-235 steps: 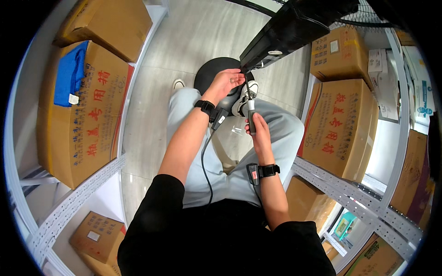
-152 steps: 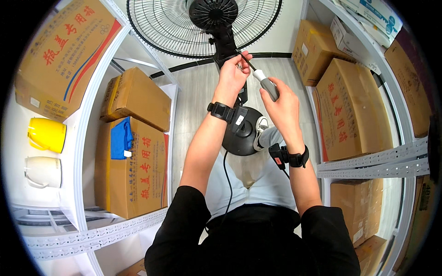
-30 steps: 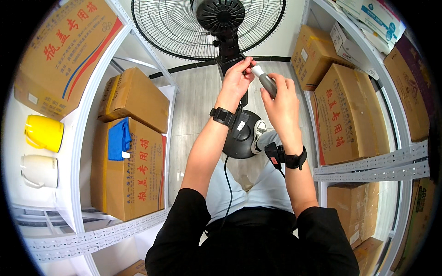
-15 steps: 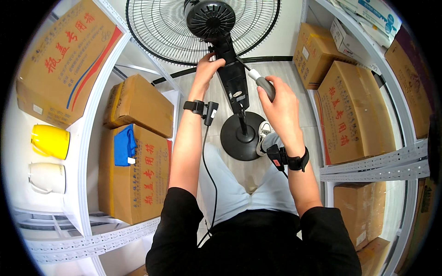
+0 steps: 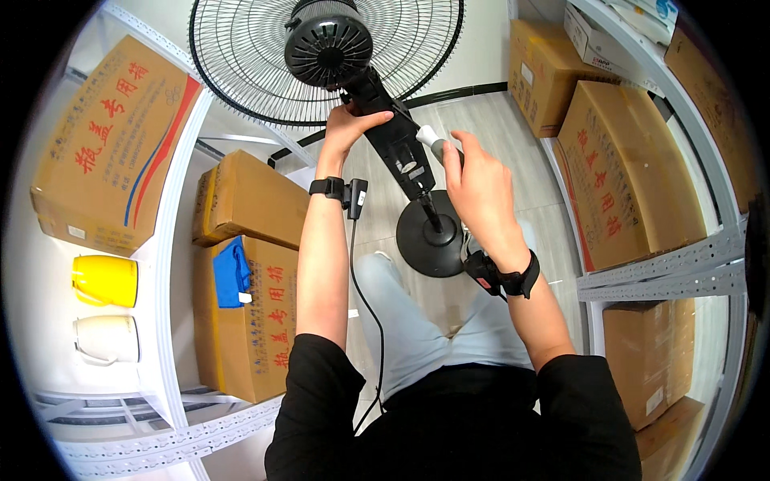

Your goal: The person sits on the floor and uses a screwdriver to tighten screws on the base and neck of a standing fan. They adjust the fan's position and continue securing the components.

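My left hand point(image 5: 346, 128) is up on the black neck point(image 5: 397, 136) of the pedestal fan, fingers wrapped around it just below the motor housing point(image 5: 329, 40). My right hand point(image 5: 479, 188) is closed on a grey-handled screwdriver point(image 5: 433, 143), white tip end pointing at the neck, just beside the control panel point(image 5: 413, 170). Can't tell if the tip touches. The fan is tilted toward me, its round black base point(image 5: 429, 236) sits over my knees, its wire grille point(image 5: 241, 72) is at top left behind the housing. Black wrist device point(image 5: 341, 191) on my left wrist, cable hanging down from it; another black band point(image 5: 501, 276) on my right wrist. Left shelf point(image 5: 172, 264) holds cardboard boxes point(image 5: 112, 152), a blue item point(image 5: 233, 272) on one box, a yellow jug point(image 5: 104, 280) and a cream jug point(image 5: 104, 338). More cardboard boxes point(image 5: 634, 176) on the right rack point(image 5: 674, 268). Grey floor point(image 5: 497, 128) beneath.
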Motion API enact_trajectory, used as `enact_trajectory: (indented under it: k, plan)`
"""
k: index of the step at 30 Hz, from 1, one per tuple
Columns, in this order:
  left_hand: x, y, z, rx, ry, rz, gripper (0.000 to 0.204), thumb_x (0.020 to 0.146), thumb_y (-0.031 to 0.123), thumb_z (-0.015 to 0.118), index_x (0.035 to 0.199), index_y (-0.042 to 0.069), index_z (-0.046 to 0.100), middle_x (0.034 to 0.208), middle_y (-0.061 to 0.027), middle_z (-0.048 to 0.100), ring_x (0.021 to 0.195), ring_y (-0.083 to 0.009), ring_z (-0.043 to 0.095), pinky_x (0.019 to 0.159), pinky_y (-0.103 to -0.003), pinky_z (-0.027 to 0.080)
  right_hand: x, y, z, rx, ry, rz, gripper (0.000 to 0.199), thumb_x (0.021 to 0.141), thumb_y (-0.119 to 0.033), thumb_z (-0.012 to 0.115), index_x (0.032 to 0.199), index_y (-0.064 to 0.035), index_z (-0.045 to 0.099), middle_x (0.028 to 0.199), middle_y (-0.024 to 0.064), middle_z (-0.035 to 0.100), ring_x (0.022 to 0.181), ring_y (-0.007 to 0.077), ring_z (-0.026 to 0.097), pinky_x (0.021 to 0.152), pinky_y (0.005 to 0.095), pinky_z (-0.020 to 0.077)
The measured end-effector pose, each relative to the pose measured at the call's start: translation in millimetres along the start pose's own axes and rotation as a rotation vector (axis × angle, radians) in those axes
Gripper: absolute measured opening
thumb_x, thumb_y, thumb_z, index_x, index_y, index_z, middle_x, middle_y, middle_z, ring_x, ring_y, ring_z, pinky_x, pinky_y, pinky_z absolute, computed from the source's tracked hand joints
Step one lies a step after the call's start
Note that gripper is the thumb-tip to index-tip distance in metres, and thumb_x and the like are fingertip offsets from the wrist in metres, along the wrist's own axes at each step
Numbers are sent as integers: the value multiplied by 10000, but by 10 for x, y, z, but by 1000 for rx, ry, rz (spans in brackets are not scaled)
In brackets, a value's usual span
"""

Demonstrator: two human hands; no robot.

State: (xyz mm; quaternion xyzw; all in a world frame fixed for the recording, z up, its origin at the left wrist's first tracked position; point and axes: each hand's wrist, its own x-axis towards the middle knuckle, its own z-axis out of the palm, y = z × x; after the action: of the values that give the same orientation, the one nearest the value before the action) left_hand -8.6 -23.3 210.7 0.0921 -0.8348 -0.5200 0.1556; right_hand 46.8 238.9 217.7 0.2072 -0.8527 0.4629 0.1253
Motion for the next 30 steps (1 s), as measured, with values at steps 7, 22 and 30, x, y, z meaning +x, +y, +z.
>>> enact_trajectory:
  k: [7,22,30]
  plan:
    - [-28,-148,-11,-47,29,16,469,611,254,865,951,-13,682,911,-68,698,814,-123,636,775,-244,484,-113,-44,-15,94,37,-143,298,885,-236,591,1088,-19,567,881,228,607,734,428,620,654,487,508]
    - [-107,-38,14,-37,15,-13,426,658,208,845,971,-21,668,941,-65,692,845,-118,629,791,-239,478,-14,-116,-94,67,-159,171,400,832,-201,656,1145,1,508,994,236,568,820,423,616,720,450,507]
    - [-105,-45,15,-37,11,7,439,657,216,846,980,-20,665,948,-66,691,848,-119,629,803,-243,477,-78,5,6,161,19,-99,375,873,-283,588,1122,-5,554,747,229,641,746,394,643,696,456,498]
